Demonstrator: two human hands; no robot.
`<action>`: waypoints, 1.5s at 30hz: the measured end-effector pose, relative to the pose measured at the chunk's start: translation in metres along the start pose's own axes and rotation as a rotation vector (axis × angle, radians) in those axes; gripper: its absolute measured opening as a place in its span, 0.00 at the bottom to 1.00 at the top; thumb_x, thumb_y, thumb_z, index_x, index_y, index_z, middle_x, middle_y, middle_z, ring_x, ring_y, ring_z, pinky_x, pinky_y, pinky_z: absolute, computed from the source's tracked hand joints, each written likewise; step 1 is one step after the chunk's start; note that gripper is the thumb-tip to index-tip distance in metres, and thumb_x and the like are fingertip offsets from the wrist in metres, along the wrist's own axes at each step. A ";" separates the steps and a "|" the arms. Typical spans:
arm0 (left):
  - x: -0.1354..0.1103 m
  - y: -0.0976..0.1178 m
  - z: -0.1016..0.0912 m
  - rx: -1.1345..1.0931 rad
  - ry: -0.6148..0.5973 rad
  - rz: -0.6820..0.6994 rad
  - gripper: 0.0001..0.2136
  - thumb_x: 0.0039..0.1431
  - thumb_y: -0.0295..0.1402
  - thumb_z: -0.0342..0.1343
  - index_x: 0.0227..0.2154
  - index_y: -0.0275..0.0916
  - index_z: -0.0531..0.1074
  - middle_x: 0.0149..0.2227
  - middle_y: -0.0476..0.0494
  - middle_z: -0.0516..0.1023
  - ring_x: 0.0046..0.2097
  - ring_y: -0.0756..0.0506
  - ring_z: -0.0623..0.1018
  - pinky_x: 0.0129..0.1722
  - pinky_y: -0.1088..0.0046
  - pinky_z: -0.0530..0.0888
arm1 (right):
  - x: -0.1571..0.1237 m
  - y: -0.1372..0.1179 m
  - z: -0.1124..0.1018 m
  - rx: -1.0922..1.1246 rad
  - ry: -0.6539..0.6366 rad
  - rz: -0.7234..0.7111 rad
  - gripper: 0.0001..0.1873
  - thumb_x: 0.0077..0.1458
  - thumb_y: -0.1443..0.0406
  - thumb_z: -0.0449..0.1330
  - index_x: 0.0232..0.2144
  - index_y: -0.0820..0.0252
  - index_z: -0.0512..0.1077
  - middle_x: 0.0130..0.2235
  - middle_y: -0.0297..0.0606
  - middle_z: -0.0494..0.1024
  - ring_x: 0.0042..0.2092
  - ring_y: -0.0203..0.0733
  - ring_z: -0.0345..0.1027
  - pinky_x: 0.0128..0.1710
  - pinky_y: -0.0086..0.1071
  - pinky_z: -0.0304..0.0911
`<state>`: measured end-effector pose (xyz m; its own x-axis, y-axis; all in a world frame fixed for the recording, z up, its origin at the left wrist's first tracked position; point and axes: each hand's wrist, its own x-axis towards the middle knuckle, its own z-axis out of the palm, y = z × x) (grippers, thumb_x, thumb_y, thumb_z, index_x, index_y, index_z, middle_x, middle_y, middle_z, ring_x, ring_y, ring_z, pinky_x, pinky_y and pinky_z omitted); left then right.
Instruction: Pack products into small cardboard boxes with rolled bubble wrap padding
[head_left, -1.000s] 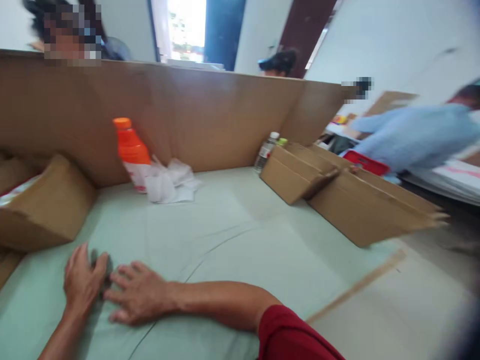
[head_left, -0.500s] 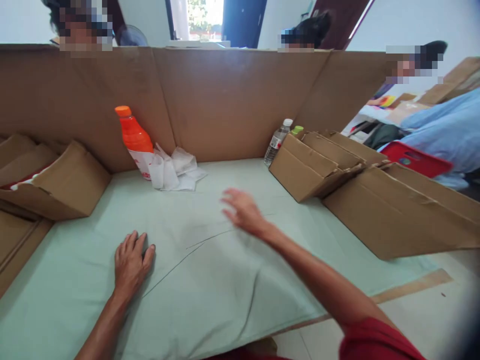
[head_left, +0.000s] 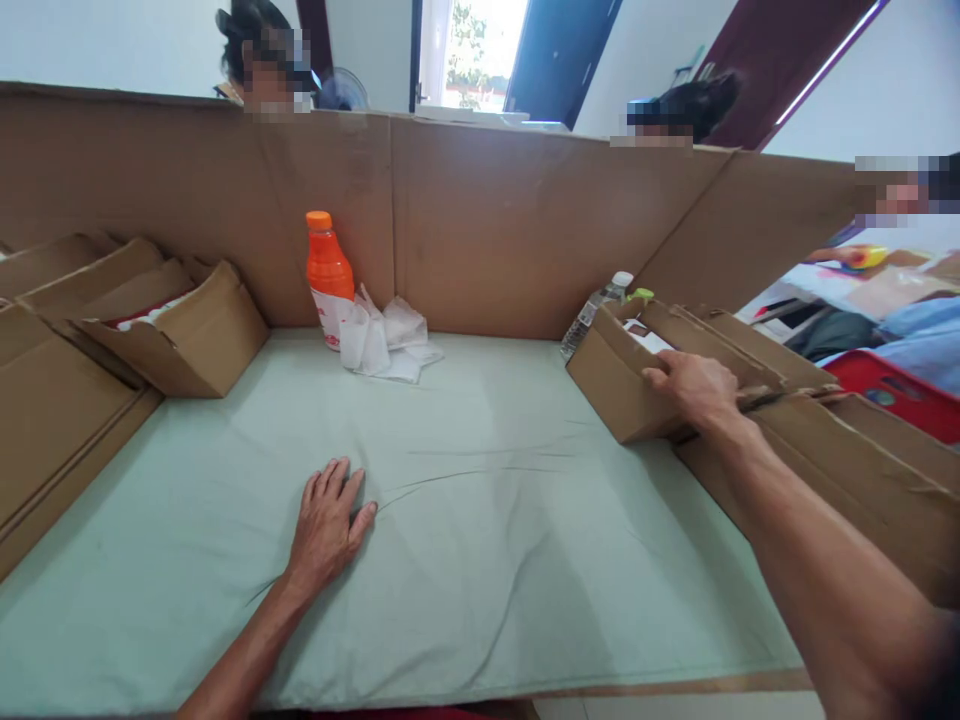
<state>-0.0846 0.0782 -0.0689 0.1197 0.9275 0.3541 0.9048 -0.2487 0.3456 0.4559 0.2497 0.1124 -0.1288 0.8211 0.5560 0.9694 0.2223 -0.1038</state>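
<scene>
My left hand (head_left: 328, 520) lies flat on the pale green cloth (head_left: 465, 560), fingers stretched out and a little apart, holding nothing. My right hand (head_left: 694, 385) is over the open top of a cardboard box (head_left: 619, 390) on the right. Its thumb is at the near rim, while the other fingers dip behind the box wall and are hidden. Whether they grip anything does not show. Just beyond that hand, something white (head_left: 646, 338) shows inside the box.
An orange-capped bottle (head_left: 328, 270) stands beside crumpled white tissue (head_left: 386, 340). A clear bottle (head_left: 596, 310) leans behind the right box. More cardboard boxes (head_left: 217, 335) line the left side. A tall cardboard wall (head_left: 487, 220) runs across the back, with people beyond it.
My right hand has moved right, from above the middle of the cloth to the box. The left hand stays flat on the cloth. The view has turned, showing more of the left boxes.
</scene>
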 end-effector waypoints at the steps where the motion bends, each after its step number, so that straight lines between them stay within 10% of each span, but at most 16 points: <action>1: 0.000 -0.001 0.001 -0.028 0.015 -0.006 0.21 0.65 0.42 0.51 0.55 0.39 0.74 0.62 0.29 0.71 0.65 0.30 0.68 0.65 0.43 0.61 | -0.002 -0.015 -0.002 -0.047 -0.019 0.008 0.25 0.60 0.50 0.58 0.15 0.52 0.64 0.15 0.36 0.62 0.21 0.43 0.62 0.28 0.40 0.50; 4: 0.000 -0.008 0.003 -0.121 0.073 -0.056 0.21 0.63 0.43 0.52 0.55 0.40 0.73 0.61 0.31 0.72 0.63 0.31 0.70 0.63 0.45 0.65 | -0.017 -0.071 -0.013 -0.194 -0.105 0.088 0.19 0.59 0.54 0.60 0.19 0.54 0.70 0.18 0.41 0.70 0.22 0.42 0.62 0.27 0.39 0.48; 15: -0.018 -0.003 -0.027 -0.649 0.092 -0.321 0.36 0.57 0.45 0.60 0.67 0.42 0.58 0.66 0.34 0.65 0.65 0.34 0.69 0.64 0.50 0.67 | -0.098 -0.258 -0.068 0.384 -0.353 -0.480 0.09 0.64 0.60 0.58 0.34 0.48 0.78 0.30 0.35 0.81 0.32 0.42 0.73 0.53 0.48 0.64; 18: -0.033 0.001 -0.040 -0.743 0.057 -0.327 0.38 0.57 0.46 0.61 0.68 0.43 0.57 0.67 0.34 0.63 0.68 0.32 0.64 0.68 0.49 0.61 | -0.106 -0.257 -0.072 0.596 -0.203 -0.385 0.10 0.61 0.53 0.62 0.40 0.47 0.79 0.41 0.38 0.84 0.42 0.48 0.77 0.55 0.51 0.65; 22: -0.038 -0.001 -0.053 -0.811 -0.005 -0.330 0.37 0.58 0.45 0.62 0.68 0.43 0.56 0.67 0.34 0.64 0.69 0.34 0.62 0.69 0.51 0.58 | -0.120 -0.228 -0.047 0.785 0.106 0.137 0.15 0.65 0.54 0.57 0.43 0.52 0.79 0.47 0.42 0.82 0.48 0.49 0.76 0.51 0.47 0.70; 26: -0.030 0.001 -0.050 -0.822 -0.051 -0.360 0.37 0.55 0.45 0.64 0.65 0.40 0.60 0.64 0.32 0.67 0.67 0.32 0.66 0.67 0.51 0.61 | -0.153 -0.211 0.003 0.927 -0.235 0.444 0.22 0.64 0.49 0.56 0.48 0.54 0.79 0.46 0.41 0.83 0.45 0.48 0.78 0.47 0.41 0.74; 35: -0.005 0.006 -0.029 -0.994 -0.008 -0.510 0.27 0.48 0.45 0.66 0.48 0.36 0.71 0.47 0.34 0.79 0.50 0.36 0.78 0.52 0.60 0.74 | -0.187 -0.249 0.080 1.043 -0.326 0.618 0.37 0.63 0.42 0.51 0.68 0.49 0.60 0.70 0.39 0.60 0.72 0.53 0.47 0.71 0.52 0.46; 45: 0.036 -0.029 -0.032 -1.088 0.253 -0.574 0.28 0.49 0.47 0.67 0.49 0.37 0.69 0.46 0.38 0.78 0.54 0.35 0.76 0.55 0.60 0.72 | -0.091 -0.284 0.117 1.163 -0.432 0.372 0.27 0.63 0.45 0.50 0.45 0.55 0.79 0.45 0.41 0.83 0.48 0.52 0.75 0.51 0.44 0.72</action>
<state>-0.1191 0.1102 -0.0385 -0.3693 0.9288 0.0304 -0.0189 -0.0402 0.9990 0.1676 0.1739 -0.0053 -0.1605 0.9856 0.0524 0.2400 0.0905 -0.9666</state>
